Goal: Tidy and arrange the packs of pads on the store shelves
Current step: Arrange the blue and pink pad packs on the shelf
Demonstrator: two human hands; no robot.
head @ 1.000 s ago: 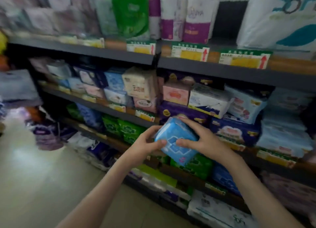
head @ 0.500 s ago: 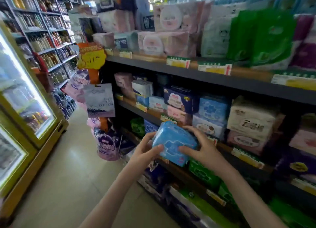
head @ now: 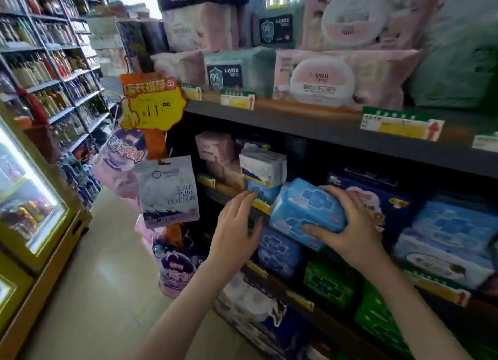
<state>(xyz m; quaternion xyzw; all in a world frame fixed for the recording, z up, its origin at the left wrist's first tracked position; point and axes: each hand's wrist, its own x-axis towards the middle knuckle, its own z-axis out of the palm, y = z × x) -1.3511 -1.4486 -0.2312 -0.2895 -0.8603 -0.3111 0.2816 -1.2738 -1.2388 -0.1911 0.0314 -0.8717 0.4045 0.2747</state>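
the right hand [head: 353, 226] grips the light blue pack of pads [head: 307, 210], thumb curled under its near lower edge, fingers wrapped over its far top edge. the pack is tilted and held in the air just in front of the middle shelf [head: 223, 188]. the left hand [head: 235, 224] is just beside it but apart, fingers straight and loose, holding nothing, tips near the shelf's edge. behind stand a white pack [head: 262, 168] and a navy pack [head: 377, 195]; pink wipes [head: 323, 79] lie on the shelf above.
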